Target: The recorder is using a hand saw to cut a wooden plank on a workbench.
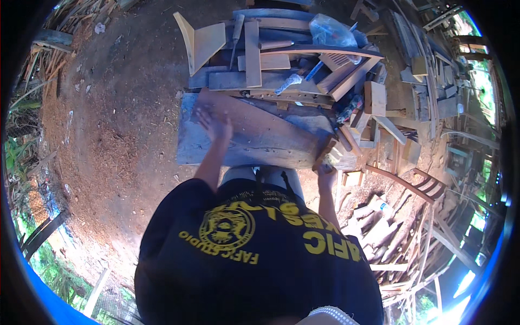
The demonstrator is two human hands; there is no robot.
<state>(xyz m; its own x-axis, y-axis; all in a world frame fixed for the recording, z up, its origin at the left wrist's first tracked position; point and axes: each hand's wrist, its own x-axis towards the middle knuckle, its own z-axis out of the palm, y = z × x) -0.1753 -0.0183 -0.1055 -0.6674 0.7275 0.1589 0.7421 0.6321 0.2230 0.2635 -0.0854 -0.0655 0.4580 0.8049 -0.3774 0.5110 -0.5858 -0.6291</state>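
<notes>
Overhead view of woodworking by hand, directions read as on a clock face centred on the brown board (271, 130). This long board, the piece being worked, lies slantwise on a grey plank surface (200, 156), running from 10 o'clock toward 4 o'clock, directly in front of the person, whose black shirt (271, 260) with yellow print occupies 6 o'clock. The left hand (215, 125), at 9 o'clock, is flat and slightly blurred, its fingers spread over the board's left part. The right hand (325, 170), at 4 o'clock, is curled around the near end of a small wooden block (326, 151) at the board's right end; the block's exact kind cannot be told. At 11 o'clock stands a pale angled wooden piece (210, 46); nearer 12 lie a slender tool (236, 40) and, just beside it, an upright-lying light plank (252, 57). A clear plastic bag (330, 31) rests at 1 o'clock, with a curved wooden strip (346, 51) just below it. Long stacked timbers (425, 81) extend between 2 and 3 o'clock. A slatted wooden frame (428, 187) lies near 4 o'clock, and a heap of offcuts (379, 233) between 4 and 5. Reddish-brown shavings (116, 162) cover the ground between 8 and 9.
</notes>
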